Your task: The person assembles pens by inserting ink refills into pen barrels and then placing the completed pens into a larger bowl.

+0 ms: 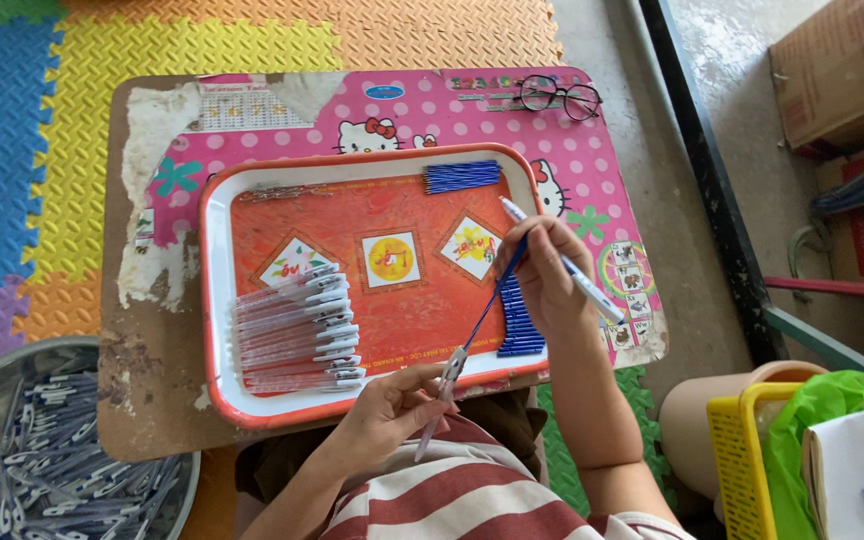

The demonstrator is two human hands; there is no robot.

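**Hands mid-insert: refill going into barrel**

Both hands busy at tray's 5 o'clock. Your left hand (384, 412) pinches a clear pen barrel (439, 402), tip end angled toward you. Your right hand (544, 280) is closed on a blue refill (497, 290) w/ its lower end at the barrel mouth, plus a spare white pen (564, 262) tucked across the fingers. Looks like the insertion step, refill only just started. Next move prob needs barrel and refill kept in line, then a straight push. Finished pens (297, 328) lie at 9 o'clock on the orange tray (214, 300); more refills (520, 322) at 3 o'clock and 1 o'clock.
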